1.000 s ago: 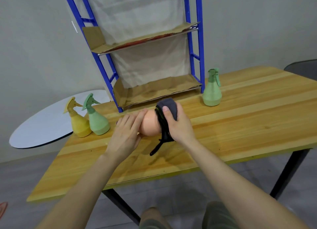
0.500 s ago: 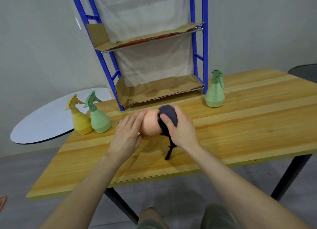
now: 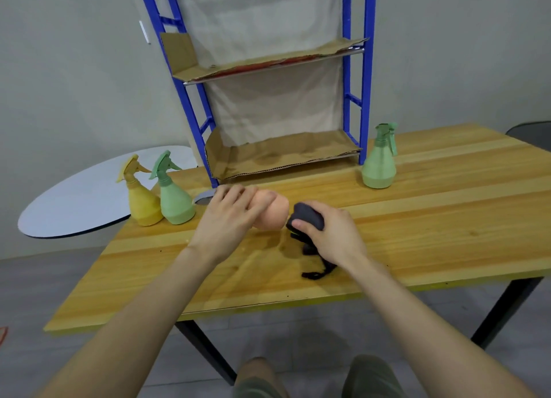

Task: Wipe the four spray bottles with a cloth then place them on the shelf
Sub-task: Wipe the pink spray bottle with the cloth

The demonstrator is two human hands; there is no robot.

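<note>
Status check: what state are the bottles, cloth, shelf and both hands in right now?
peach bottle: on its side.
left hand: grips peach bottle.
right hand: grips cloth.
cloth: bunched, at peach bottle's base, tail on table.
yellow bottle: upright on table.
left green bottle: upright beside yellow bottle.
right green bottle: upright by shelf.
shelf: no bottles on it.

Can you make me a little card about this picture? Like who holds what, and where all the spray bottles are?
left hand: holds the peach bottle, tipped on its side
right hand: grips the dark cloth at that bottle's bottom end
left of table: yellow bottle and left green bottle, upright, side by side
right of shelf: right green bottle, upright on the table
on the shelf: no bottles yet
</note>
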